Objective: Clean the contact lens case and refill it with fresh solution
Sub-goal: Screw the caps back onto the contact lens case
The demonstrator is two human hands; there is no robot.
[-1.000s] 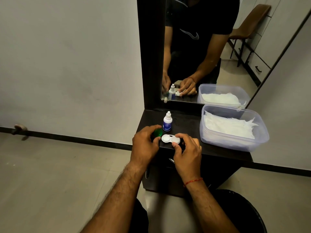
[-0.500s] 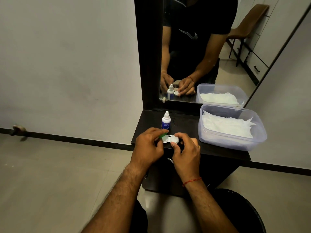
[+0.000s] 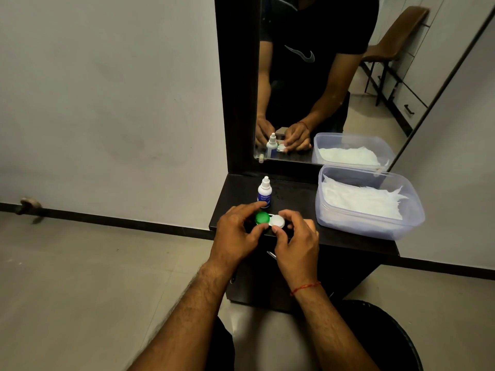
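A contact lens case (image 3: 277,221) lies near the front edge of a dark shelf (image 3: 297,194). A green cap (image 3: 262,218) sits on its left well and a white cap on its right. My left hand (image 3: 235,234) pinches the green cap between thumb and forefinger. My right hand (image 3: 296,241) grips the white-capped side of the case. A small solution bottle (image 3: 264,193), white with a blue label and its cap on, stands upright just behind the case.
A clear plastic tub (image 3: 375,228) of white tissues fills the shelf's right side. A mirror (image 3: 321,76) stands behind the shelf, reflecting the hands and the bottle. A dark round bin (image 3: 391,336) sits on the floor at lower right.
My left hand brought the green cap from beside the case onto its left well. My right hand kept its grip on the case.
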